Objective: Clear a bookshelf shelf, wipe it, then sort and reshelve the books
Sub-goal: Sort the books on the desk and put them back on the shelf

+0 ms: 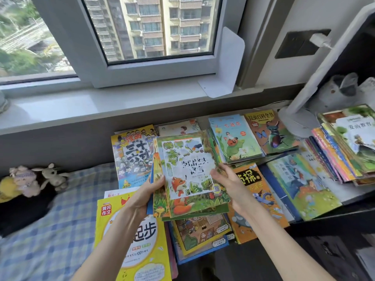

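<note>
A small stack of thin picture books with a fox on the green top cover [188, 169] is held up in the middle of the head view. My left hand [149, 192] grips the stack's left edge. My right hand [227, 180] touches its right edge with loosely spread fingers. Under and around it lie other books: a yellow workbook [129, 238], a comic with large black characters [134, 155], an orange detective book [255, 191], a flower book [233, 136], an insect book [272, 132]. A tall pile of books [345, 151] stands at the right.
A white windowsill [101, 104] with a white metal bookend [225, 65] runs behind the books. A blue checked bedcover [60, 209] with plush toys [40, 179] lies at the left. A white desk lamp [298, 122] and a dark shelf unit [361, 57] stand at the right.
</note>
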The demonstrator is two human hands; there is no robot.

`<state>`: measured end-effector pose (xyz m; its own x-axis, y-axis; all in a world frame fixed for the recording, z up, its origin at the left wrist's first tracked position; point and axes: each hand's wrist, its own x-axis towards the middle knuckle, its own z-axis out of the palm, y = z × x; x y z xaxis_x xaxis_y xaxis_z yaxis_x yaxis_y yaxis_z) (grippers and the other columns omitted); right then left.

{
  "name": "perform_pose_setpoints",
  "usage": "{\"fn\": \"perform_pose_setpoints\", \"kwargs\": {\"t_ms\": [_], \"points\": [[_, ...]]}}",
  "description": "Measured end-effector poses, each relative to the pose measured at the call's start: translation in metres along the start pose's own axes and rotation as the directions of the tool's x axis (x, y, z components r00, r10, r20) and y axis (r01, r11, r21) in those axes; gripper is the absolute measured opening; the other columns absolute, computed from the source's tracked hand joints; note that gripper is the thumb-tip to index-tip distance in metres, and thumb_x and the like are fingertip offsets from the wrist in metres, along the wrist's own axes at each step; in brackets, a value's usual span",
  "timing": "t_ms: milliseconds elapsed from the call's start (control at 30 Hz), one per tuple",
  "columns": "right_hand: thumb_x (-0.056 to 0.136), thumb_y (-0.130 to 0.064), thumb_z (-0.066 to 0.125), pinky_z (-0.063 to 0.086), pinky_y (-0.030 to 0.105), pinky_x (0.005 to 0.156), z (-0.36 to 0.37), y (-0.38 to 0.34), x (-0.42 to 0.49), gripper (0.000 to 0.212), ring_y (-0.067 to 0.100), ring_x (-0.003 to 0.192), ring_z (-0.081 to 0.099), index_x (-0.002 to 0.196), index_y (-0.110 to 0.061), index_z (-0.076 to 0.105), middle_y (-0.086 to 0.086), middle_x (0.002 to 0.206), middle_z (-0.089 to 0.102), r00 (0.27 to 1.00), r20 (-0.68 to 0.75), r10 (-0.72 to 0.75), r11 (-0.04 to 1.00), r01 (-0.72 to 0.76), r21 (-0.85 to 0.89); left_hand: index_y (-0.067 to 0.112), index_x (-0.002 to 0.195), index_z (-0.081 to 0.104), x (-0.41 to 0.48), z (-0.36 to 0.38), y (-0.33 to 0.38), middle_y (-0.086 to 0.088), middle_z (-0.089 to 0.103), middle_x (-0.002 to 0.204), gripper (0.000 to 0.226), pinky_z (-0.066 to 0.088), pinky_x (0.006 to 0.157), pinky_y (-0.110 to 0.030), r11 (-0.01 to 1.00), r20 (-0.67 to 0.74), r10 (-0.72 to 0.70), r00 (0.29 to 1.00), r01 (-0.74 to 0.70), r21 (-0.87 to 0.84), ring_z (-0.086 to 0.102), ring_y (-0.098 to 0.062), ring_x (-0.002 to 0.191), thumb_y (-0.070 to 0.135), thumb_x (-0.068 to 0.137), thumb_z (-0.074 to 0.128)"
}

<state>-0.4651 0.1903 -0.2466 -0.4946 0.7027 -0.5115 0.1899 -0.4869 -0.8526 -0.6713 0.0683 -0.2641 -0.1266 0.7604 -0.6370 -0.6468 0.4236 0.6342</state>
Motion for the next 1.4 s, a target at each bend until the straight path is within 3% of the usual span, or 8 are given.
{"fn": "perform_pose_setpoints", "kwargs": {"t_ms": [233,367,500,700,833,1000,1200,1400], "points": [[0.082,-0.043,0.07,0.018,0.046,0.115,0.002,0.007,0.006,0.088,0.025,0.144,0.022,0.151,-0.016,0.023,0.004,0.158,0.024,0.991,-0.047,0.127,0.99,-0.13,-0.053,0.009,0.087,0.069,-0.003,0.008,0.008,-0.011,0.07,0.071,0.071,0.058,0.051,-0.036,0.997,0.052,0.065,0.997,-0.068,0.049,0.068,-0.024,0.055,0.044,0.033,0.096],[0.087,-0.047,0.063,0.013,0.048,0.116,-0.005,0.018,0.004,0.087,0.026,0.146,0.018,0.152,-0.01,0.018,0.005,0.159,0.018,0.976,-0.084,0.202,0.979,-0.202,0.006,0.002,0.122,0.053,-0.004,0.006,0.009,-0.015,0.072,0.079,0.062,0.059,0.052,-0.039,0.99,-0.05,0.099,0.994,-0.094,0.102,0.069,-0.027,0.058,0.016,0.066,0.076],[0.095,-0.028,0.058,0.024,0.04,0.11,-0.021,0.021,0.0,0.062,0.025,0.14,0.031,0.145,-0.003,0.033,0.002,0.147,0.039,0.967,-0.21,0.141,0.988,-0.126,0.083,0.006,0.122,0.053,0.0,0.0,0.012,-0.017,0.073,0.082,0.054,0.059,0.052,-0.042,0.982,-0.08,0.124,0.989,-0.111,0.15,0.07,-0.03,0.059,0.005,0.072,0.073],[0.096,-0.01,0.056,0.042,0.032,0.088,-0.09,-0.005,-0.026,0.037,0.017,0.108,0.054,0.133,-0.007,0.052,-0.007,0.111,0.06,0.84,-0.529,-0.119,0.989,0.056,-0.133,0.005,0.098,0.061,0.007,-0.013,0.023,-0.013,0.072,0.07,0.012,0.058,0.047,-0.038,0.985,-0.167,0.139,0.976,-0.118,0.125,0.068,-0.025,0.051,0.008,0.087,0.059],[0.096,-0.013,0.056,0.049,0.042,0.087,-0.125,-0.005,-0.035,0.045,0.022,0.097,0.061,0.14,-0.011,0.046,0.002,0.13,0.055,0.727,-0.664,-0.177,0.971,0.019,-0.237,0.004,0.099,0.063,0.013,-0.023,0.033,-0.012,0.073,0.073,0.016,0.058,0.052,-0.037,0.991,-0.202,0.116,0.973,-0.101,0.084,0.069,-0.024,0.054,0.016,0.089,0.059],[0.093,-0.016,0.056,0.054,0.051,0.061,-0.141,0.004,-0.031,0.02,0.023,0.058,0.065,0.112,-0.017,0.063,0.003,0.108,0.068,0.687,-0.704,-0.181,0.954,-0.052,-0.296,0.008,0.105,0.06,0.019,-0.021,0.046,-0.009,0.074,0.075,0.015,0.059,0.051,-0.037,0.98,-0.191,0.198,0.961,-0.19,0.058,0.07,-0.022,0.058,0.013,0.091,0.057],[0.095,-0.013,0.057,0.051,0.033,0.056,-0.141,-0.007,-0.028,0.017,0.021,0.073,0.061,0.109,-0.012,0.065,0.005,0.101,0.068,0.666,-0.731,-0.149,0.974,-0.029,-0.226,0.009,0.094,0.062,0.021,-0.01,0.054,-0.008,0.074,0.072,0.011,0.059,0.05,-0.037,0.979,-0.177,0.206,0.962,-0.203,0.035,0.07,-0.021,0.056,0.013,0.093,0.053],[0.095,-0.009,0.058,0.043,0.045,0.1,-0.134,-0.039,0.019,0.03,0.03,0.116,0.056,0.124,-0.005,0.059,0.012,0.123,0.062,0.77,-0.63,-0.103,0.994,0.054,-0.096,0.006,0.118,0.055,0.029,-0.006,0.058,-0.013,0.074,0.08,0.029,0.059,0.052,-0.042,0.976,-0.184,0.212,0.96,-0.217,-0.007,0.071,-0.027,0.062,0.013,0.09,0.055]]}}
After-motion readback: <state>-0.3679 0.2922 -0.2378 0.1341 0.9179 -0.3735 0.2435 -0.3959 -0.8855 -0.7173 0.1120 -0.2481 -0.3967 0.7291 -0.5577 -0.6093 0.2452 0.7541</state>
